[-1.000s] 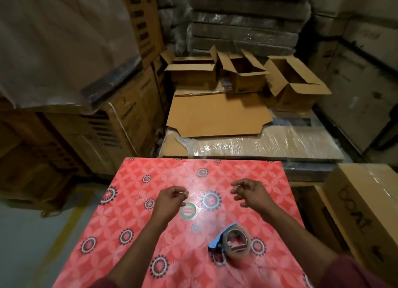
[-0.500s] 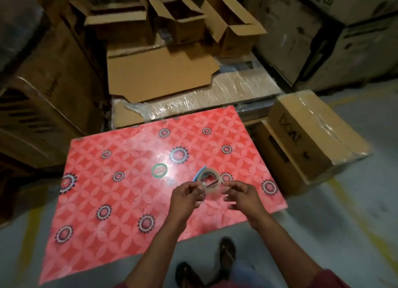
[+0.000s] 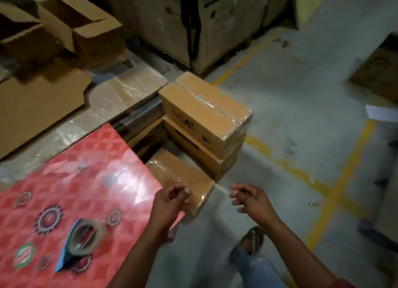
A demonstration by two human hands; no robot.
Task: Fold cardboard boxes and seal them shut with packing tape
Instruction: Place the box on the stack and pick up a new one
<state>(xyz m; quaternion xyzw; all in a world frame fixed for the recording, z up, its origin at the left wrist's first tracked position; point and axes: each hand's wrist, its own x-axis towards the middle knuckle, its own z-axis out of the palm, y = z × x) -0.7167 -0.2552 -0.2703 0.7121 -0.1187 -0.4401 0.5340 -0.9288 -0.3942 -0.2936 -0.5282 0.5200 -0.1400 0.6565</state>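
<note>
At lower centre, the left hand (image 3: 170, 198) and right hand (image 3: 247, 198) seem to pinch a clear strip of packing tape (image 3: 221, 189) between them, though blur obscures it. The tape roll (image 3: 87, 239) lies lower left on the red patterned table (image 3: 64, 180). Keeping the strip taut should prevent wrinkling over the brown taped cardboard box (image 3: 183, 175) at centre.

I saw a roll of clear packing tape on a blue dispenser (image 3: 83, 242) lying flat on the red patterned table top (image 3: 71, 180), near its front edge. Three sealed brown cardboard boxes sat on the floor beside the table: a tape-wrapped top box (image 3: 204, 109) stacked on a second (image 3: 206, 156), and a lower one (image 3: 183, 180) just in front. Open brown cardboard boxes (image 3: 81, 27) stood farther back, behind a flat cardboard sheet (image 3: 36, 102).
</note>
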